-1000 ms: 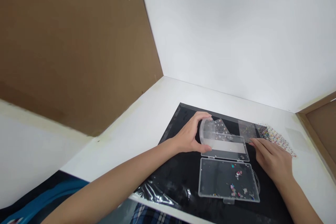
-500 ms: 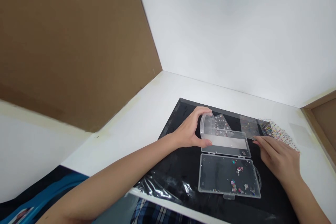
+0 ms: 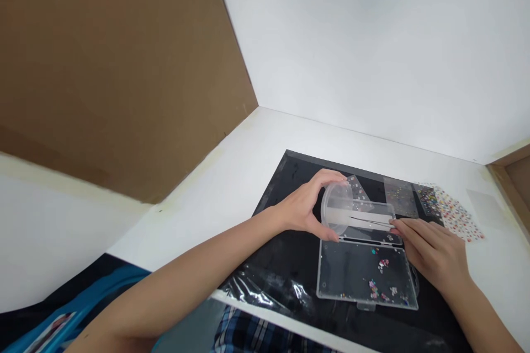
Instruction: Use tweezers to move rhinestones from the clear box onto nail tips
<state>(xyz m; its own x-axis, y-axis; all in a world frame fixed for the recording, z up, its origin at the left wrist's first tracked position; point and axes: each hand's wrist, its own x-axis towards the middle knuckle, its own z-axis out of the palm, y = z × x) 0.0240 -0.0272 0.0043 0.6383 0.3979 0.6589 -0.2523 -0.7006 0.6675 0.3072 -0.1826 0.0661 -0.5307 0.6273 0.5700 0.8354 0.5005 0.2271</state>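
My left hand [image 3: 314, 204] is closed around the rim of a round clear plastic container [image 3: 336, 210], tipped on its side over the left part of an open clear case. My right hand [image 3: 433, 248] pinches thin metal tweezers [image 3: 372, 222], whose tips point left at the container's mouth. Beneath the tweezers lies a white strip [image 3: 375, 218] in the case's far half. The near half of the clear plastic case [image 3: 327, 281] holds small scattered coloured gems [image 3: 374, 287]. Whether the tweezer tips grip anything is too small to tell.
A black plastic-covered mat [image 3: 285, 265] lies under the case on a white table [image 3: 215, 193]. Beyond the case are a small sticker sheet [image 3: 361, 193], another clear sheet [image 3: 399, 198] and a dotted sheet [image 3: 459, 212]. A brown panel [image 3: 124, 66] stands at left, a white wall [image 3: 372, 49] behind.
My right hand has brought the tweezers left and over the white strip, near the container's mouth. My left hand has turned the round container so that its opening shows more.
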